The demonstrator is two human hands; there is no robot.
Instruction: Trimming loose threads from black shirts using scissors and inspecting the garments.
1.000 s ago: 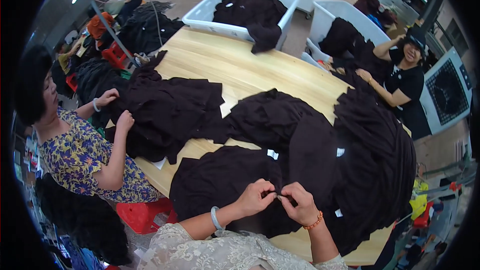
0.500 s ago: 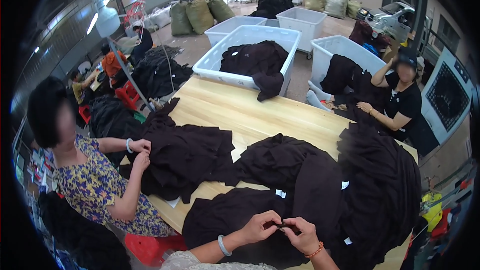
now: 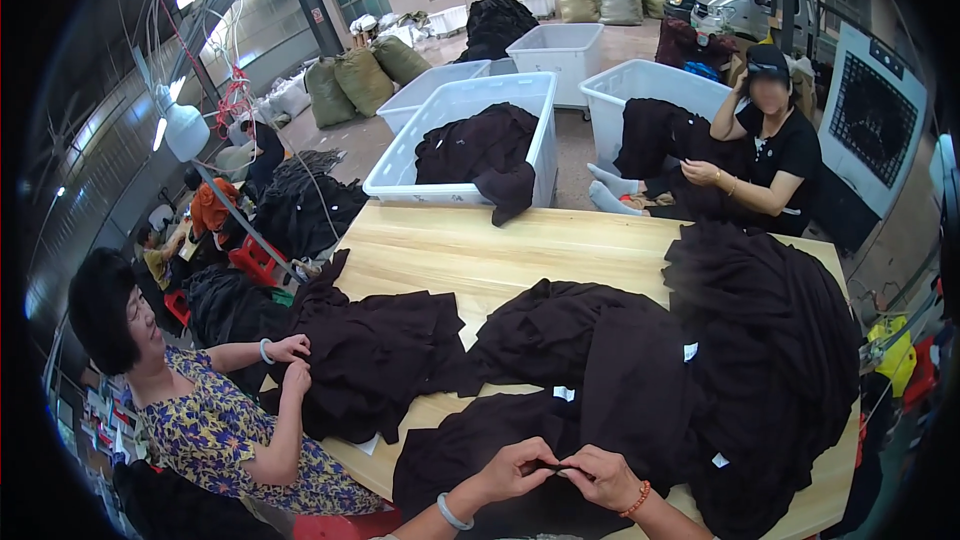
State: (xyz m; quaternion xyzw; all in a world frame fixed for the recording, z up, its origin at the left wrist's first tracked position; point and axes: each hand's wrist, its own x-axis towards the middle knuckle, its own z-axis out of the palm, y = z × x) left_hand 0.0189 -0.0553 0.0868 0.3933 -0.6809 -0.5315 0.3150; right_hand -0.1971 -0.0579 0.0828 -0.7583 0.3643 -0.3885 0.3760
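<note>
At the near edge of the table, my left hand [image 3: 512,470] and my right hand [image 3: 604,480] are close together. Each is closed in a pinch on a narrow bit of dark cloth stretched between the fingertips. It appears to be the edge of the dark garment [image 3: 450,452] lying beneath them. My left wrist carries a pale bangle, my right a beaded bracelet. Just beyond lie more dark garments [image 3: 545,330], some with small white labels [image 3: 564,394]. A large dark heap [image 3: 770,360] rises to the right of my right hand.
The pale wooden table [image 3: 440,250] stretches away from me. A co-worker in a floral dress [image 3: 220,430] handles a dark garment [image 3: 375,350] at left. Another person in black [image 3: 775,155] sits at far right. Large white bins [image 3: 548,130] stand past the far edge.
The view has tilted, shifting the scene. My hands have drawn closer together, still pinching the cloth. The far-right person's lower hand has lifted off the dark cloth.
</note>
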